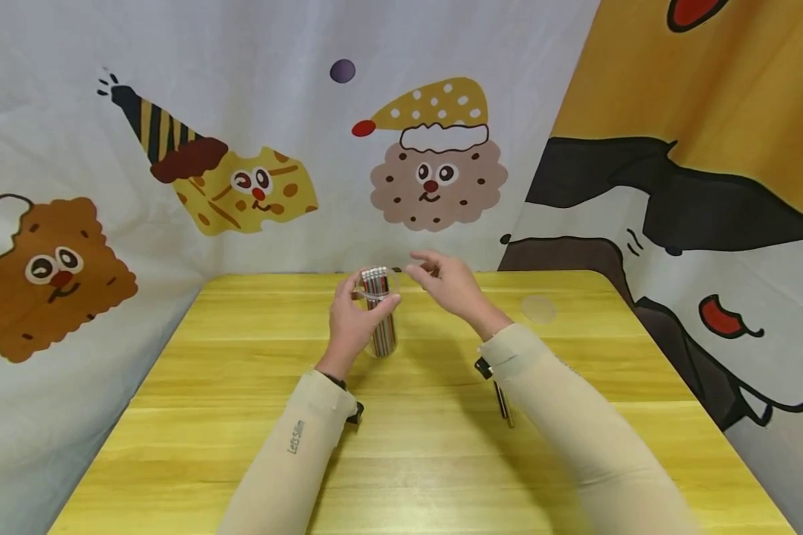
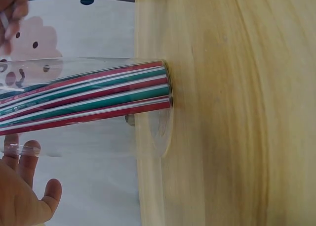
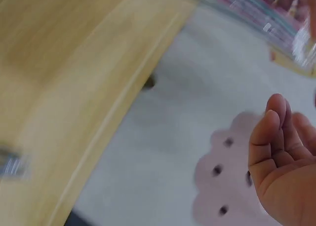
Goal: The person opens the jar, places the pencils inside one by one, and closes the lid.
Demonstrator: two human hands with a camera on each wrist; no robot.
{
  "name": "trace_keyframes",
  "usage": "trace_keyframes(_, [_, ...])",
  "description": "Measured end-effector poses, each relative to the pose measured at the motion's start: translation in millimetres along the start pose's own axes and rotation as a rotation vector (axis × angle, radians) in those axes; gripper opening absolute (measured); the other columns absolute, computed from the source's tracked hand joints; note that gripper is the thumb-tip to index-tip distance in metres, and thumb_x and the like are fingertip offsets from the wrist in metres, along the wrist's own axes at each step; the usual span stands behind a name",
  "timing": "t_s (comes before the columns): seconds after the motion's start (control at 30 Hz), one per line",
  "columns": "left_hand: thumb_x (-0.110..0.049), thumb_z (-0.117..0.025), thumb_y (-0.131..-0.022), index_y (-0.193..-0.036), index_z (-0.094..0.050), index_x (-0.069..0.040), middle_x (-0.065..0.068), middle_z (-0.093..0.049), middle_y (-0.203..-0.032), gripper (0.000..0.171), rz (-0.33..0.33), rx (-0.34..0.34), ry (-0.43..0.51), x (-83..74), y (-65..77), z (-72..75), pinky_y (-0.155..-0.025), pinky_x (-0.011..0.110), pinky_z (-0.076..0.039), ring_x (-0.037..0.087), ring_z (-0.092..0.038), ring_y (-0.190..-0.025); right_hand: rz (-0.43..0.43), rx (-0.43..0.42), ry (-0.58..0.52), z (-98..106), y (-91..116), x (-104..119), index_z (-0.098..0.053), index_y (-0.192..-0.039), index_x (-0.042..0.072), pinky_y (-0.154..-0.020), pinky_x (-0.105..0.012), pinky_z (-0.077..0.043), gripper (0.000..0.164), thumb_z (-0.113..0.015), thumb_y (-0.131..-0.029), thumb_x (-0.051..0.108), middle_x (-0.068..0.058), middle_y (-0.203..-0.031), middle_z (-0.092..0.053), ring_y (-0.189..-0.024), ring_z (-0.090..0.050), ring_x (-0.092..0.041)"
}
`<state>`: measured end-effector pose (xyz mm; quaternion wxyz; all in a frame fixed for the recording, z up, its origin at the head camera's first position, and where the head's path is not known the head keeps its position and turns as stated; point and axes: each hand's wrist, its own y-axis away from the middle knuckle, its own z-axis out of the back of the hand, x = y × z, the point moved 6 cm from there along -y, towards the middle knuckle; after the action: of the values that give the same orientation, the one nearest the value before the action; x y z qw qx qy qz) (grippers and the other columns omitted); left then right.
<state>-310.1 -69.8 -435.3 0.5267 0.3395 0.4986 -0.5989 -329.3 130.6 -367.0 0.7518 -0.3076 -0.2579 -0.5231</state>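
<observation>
A clear cylindrical tube [image 1: 392, 343] stands on the table, filled with a bundle of striped pencils [image 1: 383, 327]. Their stripes look red, green and white in the left wrist view. Near the tube's upper rim, my left hand [image 1: 355, 321] grips it with thumb and fingers on either side. My right hand [image 1: 451, 286] is raised just right of the tube's mouth, apart from it. In the right wrist view its fingers [image 3: 277, 132] are loosely bent, and I see nothing held between them. Part of the tube's top is hidden by my left hand.
A clear round disc [image 1: 538, 308] lies on the table at the right rear. Slim black and gold sticks [image 1: 503, 405] lie partly under the right forearm. The wooden table [image 1: 241, 416] ends at a curtain [image 1: 274, 74] printed with cartoon figures.
</observation>
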Motion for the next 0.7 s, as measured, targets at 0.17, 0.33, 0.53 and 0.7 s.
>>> trace_keyframes(0.17, [-0.059,-0.087,-0.084,-0.156,-0.052,-0.026,0.004,-0.053,-0.152,0.086,0.012,-0.003,0.004,-2.1,-0.1,0.7,-0.096,0.052,-0.053,0.030,-0.053,-0.125,-0.070,0.065,0.144,23.0,17.5,-43.6,-0.069,-0.141,0.011,-0.094,-0.050,-0.061,0.039,-0.064,-0.109,0.033,-0.014,-0.129,-0.075,-0.112,-0.072,-0.030])
trace_keyframes(0.33, [-0.060,-0.087,-0.084,-0.156,-0.052,-0.027,0.003,-0.053,-0.152,0.086,0.013,0.004,-0.007,-1.2,-0.7,0.9,-0.093,0.050,-0.053,0.032,-0.053,-0.126,-0.160,0.160,0.208,31.5,46.1,-91.9,-0.068,-0.140,0.004,-0.092,-0.049,-0.061,0.039,-0.064,-0.109,0.026,-0.018,-0.130,-0.072,-0.114,-0.071,-0.032])
trace_keyframes(0.53, [-0.058,-0.088,-0.084,-0.156,-0.053,-0.025,0.003,-0.054,-0.150,0.086,0.005,-0.007,0.001,-0.3,-0.1,0.9,-0.093,0.051,-0.052,0.031,-0.053,-0.124,-0.205,0.180,0.294,38.0,69.8,-132.1,-0.069,-0.136,-0.002,-0.088,-0.049,-0.061,0.039,-0.069,-0.106,0.023,-0.022,-0.124,-0.074,-0.111,-0.072,-0.035])
trace_keyframes(0.7, [-0.056,-0.088,-0.085,-0.155,-0.053,-0.025,0.004,-0.055,-0.149,0.084,-0.008,-0.010,-0.014,-1.5,-1.0,0.1,-0.096,0.050,-0.052,0.030,-0.054,-0.124,-0.211,0.193,0.321,39.4,79.6,-150.6,-0.071,-0.130,-0.005,-0.084,-0.048,-0.063,0.038,-0.074,-0.102,0.020,-0.024,-0.116,-0.077,-0.104,-0.074,-0.036])
